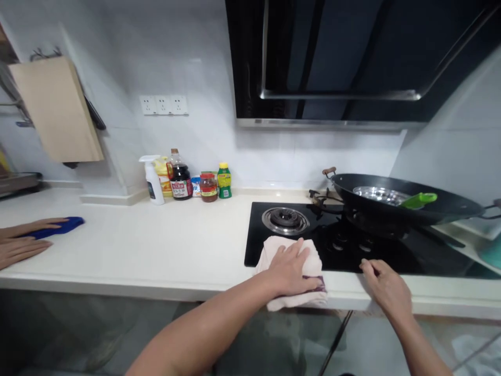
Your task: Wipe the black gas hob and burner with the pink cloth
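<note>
In the head view, the person's left hand (291, 269) lies flat on a folded pale cloth (272, 253), fingers spread wide over it rather than clasping it. The cloth covers the front left corner of the black hob (254, 245) and laps past the counter's front lip. Palm-down contact seems meant to keep it flat and under even pressure.

The right hand (387, 287) is loosely curled at the worktop's front edge, beside the hob — nothing shows in it, though how tightly it is closed cannot be told. It may be resting there for balance.

A big wok (450, 203) sits over the right-hand burner, with a shiny metal dish (364, 194) and a green handle (425, 199) inside it, perhaps parked there to stay off the glass.

As for room, the left burner (285, 220) stands just behind the cloth, so its raised ring would limit travel backward; the wok's rim overhangs the glass to the right. Leftward, the white worktop (168, 245) runs level in front of the bottles (180, 180) by the wall, as far as another person's hands (25, 253) — one on a blue cloth (72, 225).
</note>
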### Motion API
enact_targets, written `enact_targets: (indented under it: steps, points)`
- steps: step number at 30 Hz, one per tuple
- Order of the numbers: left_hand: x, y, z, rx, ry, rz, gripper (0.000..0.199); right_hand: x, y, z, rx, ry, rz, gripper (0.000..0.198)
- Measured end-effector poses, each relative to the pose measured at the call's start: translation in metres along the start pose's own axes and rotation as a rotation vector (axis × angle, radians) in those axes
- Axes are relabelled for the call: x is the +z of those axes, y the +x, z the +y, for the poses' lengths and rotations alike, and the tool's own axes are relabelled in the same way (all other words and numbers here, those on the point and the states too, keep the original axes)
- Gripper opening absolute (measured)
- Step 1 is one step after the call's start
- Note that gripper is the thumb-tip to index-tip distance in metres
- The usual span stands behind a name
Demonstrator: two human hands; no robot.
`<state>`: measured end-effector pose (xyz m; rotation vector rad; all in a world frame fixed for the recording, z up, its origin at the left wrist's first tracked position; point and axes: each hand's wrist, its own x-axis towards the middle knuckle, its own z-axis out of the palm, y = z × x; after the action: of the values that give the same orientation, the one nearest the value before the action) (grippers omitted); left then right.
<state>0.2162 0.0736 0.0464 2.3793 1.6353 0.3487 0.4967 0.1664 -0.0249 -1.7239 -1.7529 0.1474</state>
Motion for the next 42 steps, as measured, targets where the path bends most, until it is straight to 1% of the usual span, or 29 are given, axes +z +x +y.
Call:
enact_targets:
  steps: [2,4,7,13,16,21,27,30,34,36,39,42]
  points:
    - [-0.007,-0.005,-0.014,-0.050,0.017,0.010,0.100,0.003,0.002,0.003,-0.026,0.017,-0.001,0.047]
    - [-0.015,-0.013,-0.030,-0.112,0.078,0.042,0.097,0.005,0.003,0.006,-0.025,0.028,0.008,0.047]
    - [-0.023,-0.034,-0.056,-0.212,0.169,0.094,0.090,0.004,0.003,0.006,-0.014,0.035,0.024,0.046]
    - [-0.040,-0.100,-0.100,-0.379,0.226,0.122,0.076,-0.001,0.000,0.003,-0.022,0.059,0.037,0.045]
    - [-0.048,-0.135,-0.123,-0.437,0.285,0.176,0.066,-0.001,0.000,0.004,-0.033,0.065,0.048,0.045]
    - [-0.052,-0.192,-0.166,-0.452,0.443,0.309,0.052,0.001,0.002,0.009,-0.020,0.045,0.041,0.044]
    - [-0.050,-0.260,-0.213,-0.491,0.614,0.450,0.048,0.006,0.006,0.018,-0.015,0.036,0.017,0.045]
    - [-0.056,-0.293,-0.234,-0.497,0.653,0.448,0.049,0.008,0.007,0.020,-0.009,0.036,0.017,0.044]
    - [-0.069,-0.337,-0.265,-0.516,0.668,0.363,0.061,0.010,0.006,0.022,-0.009,0.054,0.028,0.041]
    - [-0.075,-0.359,-0.281,-0.515,0.672,0.343,0.066,0.011,0.006,0.022,-0.009,0.062,0.035,0.040]
    - [-0.083,-0.387,-0.300,-0.513,0.692,0.395,0.061,0.011,0.005,0.024,-0.008,0.062,0.027,0.039]
    - [-0.089,-0.401,-0.308,-0.514,0.719,0.458,0.059,0.011,0.005,0.024,0.001,0.047,0.013,0.040]
